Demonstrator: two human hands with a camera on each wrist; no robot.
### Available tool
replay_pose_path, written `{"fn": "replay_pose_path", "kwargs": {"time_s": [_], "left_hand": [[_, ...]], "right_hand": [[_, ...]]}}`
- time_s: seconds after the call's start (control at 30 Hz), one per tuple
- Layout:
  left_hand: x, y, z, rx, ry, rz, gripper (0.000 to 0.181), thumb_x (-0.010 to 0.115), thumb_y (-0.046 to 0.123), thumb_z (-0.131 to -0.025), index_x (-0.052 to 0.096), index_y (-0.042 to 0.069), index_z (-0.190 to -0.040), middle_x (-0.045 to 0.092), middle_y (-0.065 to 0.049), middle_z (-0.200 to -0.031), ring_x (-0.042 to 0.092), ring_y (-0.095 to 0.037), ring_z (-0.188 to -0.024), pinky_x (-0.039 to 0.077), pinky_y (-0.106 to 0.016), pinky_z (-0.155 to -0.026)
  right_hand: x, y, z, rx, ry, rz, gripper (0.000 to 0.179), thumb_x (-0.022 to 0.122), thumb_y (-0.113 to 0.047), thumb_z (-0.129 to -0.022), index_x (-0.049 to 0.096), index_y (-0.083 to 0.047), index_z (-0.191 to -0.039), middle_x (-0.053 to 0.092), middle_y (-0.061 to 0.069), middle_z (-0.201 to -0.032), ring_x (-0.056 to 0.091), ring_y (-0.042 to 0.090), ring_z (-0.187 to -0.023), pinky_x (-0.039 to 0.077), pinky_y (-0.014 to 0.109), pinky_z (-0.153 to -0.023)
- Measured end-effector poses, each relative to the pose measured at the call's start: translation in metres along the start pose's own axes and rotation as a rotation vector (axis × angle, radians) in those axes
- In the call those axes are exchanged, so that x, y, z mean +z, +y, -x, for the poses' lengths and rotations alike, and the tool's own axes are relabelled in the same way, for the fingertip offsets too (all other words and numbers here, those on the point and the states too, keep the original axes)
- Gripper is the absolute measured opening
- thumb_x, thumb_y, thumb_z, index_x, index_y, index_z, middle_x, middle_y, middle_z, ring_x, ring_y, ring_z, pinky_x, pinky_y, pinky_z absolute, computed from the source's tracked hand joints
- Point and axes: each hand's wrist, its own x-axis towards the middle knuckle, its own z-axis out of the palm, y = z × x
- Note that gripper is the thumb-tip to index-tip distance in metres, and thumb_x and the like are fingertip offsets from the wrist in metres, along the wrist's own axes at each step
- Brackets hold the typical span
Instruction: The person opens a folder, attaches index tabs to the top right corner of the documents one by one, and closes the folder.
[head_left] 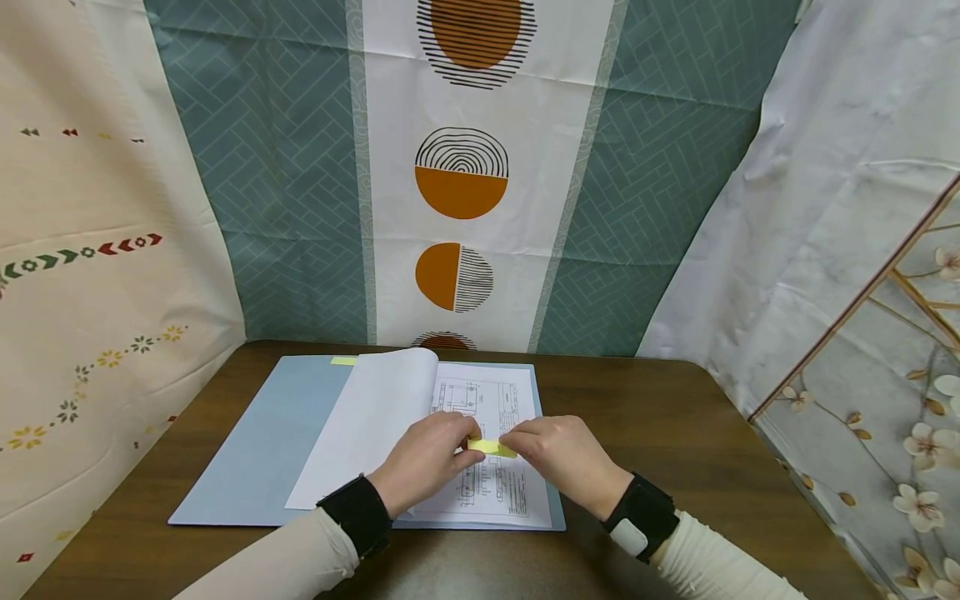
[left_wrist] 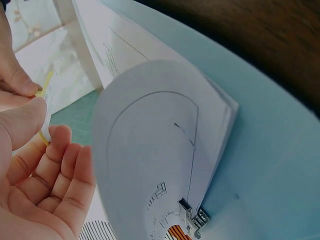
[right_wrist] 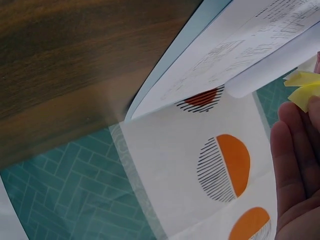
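My left hand pinches one end of a small yellow pad of sticky notes between thumb and fingertips. The right hand pinches its other end. In the right wrist view, yellow strips of the pad splay apart near the fingertips. The pad is held over a printed technical drawing in a light blue folder. A turned white sheet curls to the left of the drawing. In the left wrist view, a metal clip shows at the papers' edge.
The folder lies spread out on a dark brown wooden table. A yellow tab sticks at the folder's top edge. Behind the table hangs a patterned cloth, with pale cloths at both sides.
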Motion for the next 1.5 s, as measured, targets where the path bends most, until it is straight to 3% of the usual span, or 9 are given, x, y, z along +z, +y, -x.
{"fn": "replay_pose_path", "kwargs": {"time_s": [0.3,0.53,1.03,1.5], "left_hand": [[0.0008,0.0004,0.0007,0.015,-0.002,0.007,0.015,0.09,0.023,-0.095,0.079,0.017,-0.103,0.065,0.012,-0.085,0.057,-0.011,-0.082,0.05,-0.03,-0.075],[0.0022,0.0015,0.0012,0.03,-0.006,-0.039,0.016,0.092,0.025,-0.094,0.08,0.017,-0.101,0.064,0.013,-0.084,0.056,-0.01,-0.081,0.051,-0.029,-0.075],[0.0042,0.0035,0.0051,0.124,0.018,-0.118,0.02,0.093,0.025,-0.092,0.077,0.015,-0.097,0.065,0.01,-0.083,0.054,-0.007,-0.077,0.05,-0.027,-0.07],[0.0051,0.0054,0.0042,0.107,-0.009,-0.099,0.021,0.094,0.025,-0.092,0.08,0.015,-0.103,0.069,0.01,-0.086,0.055,-0.008,-0.08,0.051,-0.027,-0.074]], "right_hand": [[0.0057,0.0,0.0004,-0.065,0.022,0.081,0.04,0.103,-0.015,-0.078,0.088,-0.016,-0.115,0.083,-0.004,-0.106,0.078,0.012,-0.094,0.063,0.03,-0.088],[0.0036,-0.0014,-0.0011,-0.045,0.016,0.113,0.038,0.103,-0.015,-0.079,0.087,-0.018,-0.113,0.082,-0.005,-0.103,0.076,0.011,-0.091,0.063,0.028,-0.086],[-0.0005,-0.005,-0.0065,-0.025,0.052,0.114,0.03,0.102,-0.014,-0.079,0.086,-0.018,-0.104,0.08,-0.006,-0.096,0.074,0.011,-0.086,0.062,0.027,-0.08],[-0.0023,-0.0072,-0.0093,0.027,0.043,0.1,0.032,0.103,-0.014,-0.079,0.086,-0.018,-0.107,0.082,-0.004,-0.101,0.076,0.013,-0.089,0.063,0.03,-0.083]]}}
